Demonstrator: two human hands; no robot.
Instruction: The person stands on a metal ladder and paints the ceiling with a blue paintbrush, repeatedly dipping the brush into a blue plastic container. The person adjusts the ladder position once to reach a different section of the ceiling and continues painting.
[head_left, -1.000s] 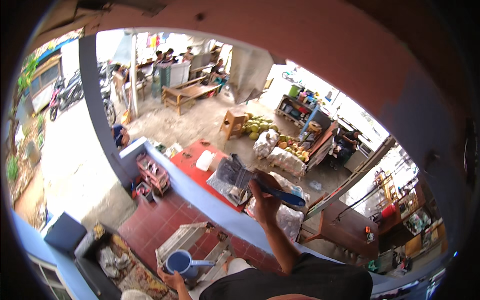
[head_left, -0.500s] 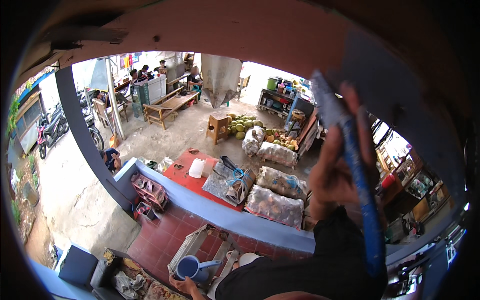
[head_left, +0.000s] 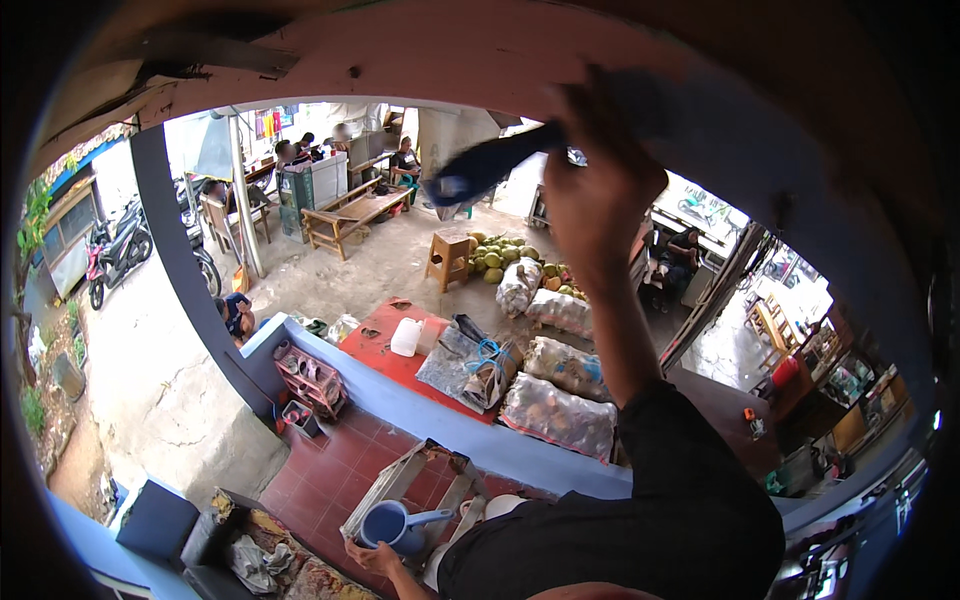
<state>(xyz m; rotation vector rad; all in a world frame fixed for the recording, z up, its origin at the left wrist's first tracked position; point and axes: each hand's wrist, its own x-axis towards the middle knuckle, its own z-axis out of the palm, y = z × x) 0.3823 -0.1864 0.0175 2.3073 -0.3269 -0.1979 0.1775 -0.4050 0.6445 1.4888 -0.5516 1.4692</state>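
Observation:
Overhead, my right hand is closed around a paintbrush, its blue handle sticking out to the left. The bristle end is blurred and mostly hidden by the fingers, close to the pinkish beam; I cannot tell whether it touches. A grey-blue coat covers the surface right of the hand. Low down, my left hand grips a blue plastic dipper with a long handle pointing right. Its contents are hard to make out. Right beneath me, beside the dipper, is the top of a ladder.
A light blue low wall crosses below, with a red table and stuffed sacks behind it. Worn sofa lies lower left. Farther off are a wooden stool, green coconuts, a bench and several seated people.
My right hand has moved up and left. The brush has swung from upright, bristles up, to lying nearly level with its handle end leftward. The view has shifted slightly; my left hand still holds the dipper.

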